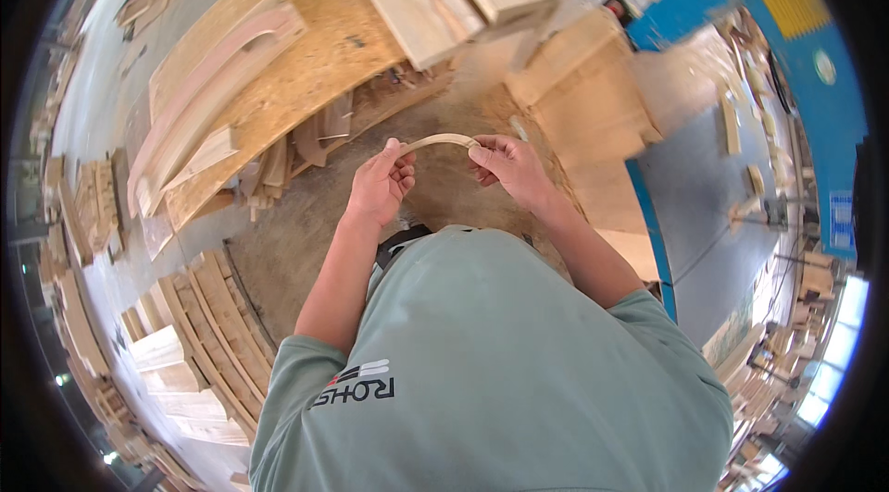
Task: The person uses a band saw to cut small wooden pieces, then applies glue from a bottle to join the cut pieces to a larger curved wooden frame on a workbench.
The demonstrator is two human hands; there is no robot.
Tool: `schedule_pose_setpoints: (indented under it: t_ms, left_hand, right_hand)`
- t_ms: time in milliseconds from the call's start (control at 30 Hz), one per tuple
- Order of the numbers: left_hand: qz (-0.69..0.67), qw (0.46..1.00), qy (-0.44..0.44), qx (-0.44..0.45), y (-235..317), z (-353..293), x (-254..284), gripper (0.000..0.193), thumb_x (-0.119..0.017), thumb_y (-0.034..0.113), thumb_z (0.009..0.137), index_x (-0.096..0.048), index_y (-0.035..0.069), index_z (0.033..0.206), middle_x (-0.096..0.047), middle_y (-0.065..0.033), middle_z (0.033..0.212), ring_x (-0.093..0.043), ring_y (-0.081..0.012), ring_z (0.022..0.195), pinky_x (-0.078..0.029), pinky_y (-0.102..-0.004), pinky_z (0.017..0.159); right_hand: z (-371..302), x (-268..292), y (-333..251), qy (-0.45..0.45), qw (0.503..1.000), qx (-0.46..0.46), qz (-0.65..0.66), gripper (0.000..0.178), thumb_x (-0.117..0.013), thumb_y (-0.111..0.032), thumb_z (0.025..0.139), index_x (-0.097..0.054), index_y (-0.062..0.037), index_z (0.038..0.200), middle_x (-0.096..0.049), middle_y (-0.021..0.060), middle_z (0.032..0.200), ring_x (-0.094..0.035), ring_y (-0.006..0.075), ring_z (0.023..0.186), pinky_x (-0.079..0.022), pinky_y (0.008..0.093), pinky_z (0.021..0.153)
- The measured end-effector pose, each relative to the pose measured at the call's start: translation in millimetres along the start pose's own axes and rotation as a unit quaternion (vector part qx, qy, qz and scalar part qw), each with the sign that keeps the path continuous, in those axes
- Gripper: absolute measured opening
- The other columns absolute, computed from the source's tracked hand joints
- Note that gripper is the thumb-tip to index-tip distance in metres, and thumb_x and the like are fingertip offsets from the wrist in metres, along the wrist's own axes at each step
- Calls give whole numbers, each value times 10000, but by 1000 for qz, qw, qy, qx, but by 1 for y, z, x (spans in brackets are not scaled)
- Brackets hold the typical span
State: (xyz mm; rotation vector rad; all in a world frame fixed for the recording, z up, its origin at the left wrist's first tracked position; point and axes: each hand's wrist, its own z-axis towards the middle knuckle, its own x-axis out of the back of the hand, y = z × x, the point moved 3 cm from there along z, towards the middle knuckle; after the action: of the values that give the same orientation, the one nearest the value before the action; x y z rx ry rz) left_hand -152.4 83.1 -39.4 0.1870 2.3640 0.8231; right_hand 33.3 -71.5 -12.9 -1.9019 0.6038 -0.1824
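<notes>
A thin, curved strip of pale wood arches between my two hands in front of my body. My left hand pinches its left end, the thumb on top and the other fingers curled under. At the right end, my right hand grips the strip between thumb and fingers. The strip is held up in the air, its bow pointing away from me. Beyond it lies the dusty brown floor.
An oriented-strand-board table at the far left carries curved wooden pieces and boards. Wood offcuts lie beneath it. To the right stand a wooden panel surface and a blue machine. Stacked curved timber is at near left.
</notes>
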Motion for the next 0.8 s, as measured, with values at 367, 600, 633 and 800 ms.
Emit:
schedule_pose_setpoints:
  t_ms: [367,600,633,800]
  left_hand:
    - [-97,990,92,-38,152,73,161,163,-648,171,983,-635,11,1009,-659,-65,915,-628,-136,791,-552,-258,654]
    - [-175,971,128,-102,213,131,225,146,-656,125,972,-608,3,1036,-655,-85,933,-636,-155,795,-566,-253,682]
    - [-186,963,164,-105,231,134,219,137,-650,114,972,-608,-1,1033,-657,-94,926,-643,-162,804,-567,-253,683]
    - [-106,957,230,-144,286,171,244,193,-645,103,958,-615,-41,1082,-658,-101,905,-651,-174,782,-555,-254,682]
  right_hand:
    - [184,-171,-35,-78,854,279,-432,303,-679,-335,902,-680,-32,906,-663,202,840,-643,381,822,-506,471,706]
    - [315,-239,-47,-114,799,292,-514,310,-654,-322,894,-619,-32,791,-651,189,755,-645,394,722,-503,496,642]
    - [334,-247,-48,-119,806,305,-493,311,-641,-326,894,-627,-38,777,-658,197,771,-652,395,734,-506,495,643]
    - [409,-286,-48,-118,820,261,-496,340,-617,-342,905,-635,-29,776,-667,201,784,-656,392,742,-510,491,653]
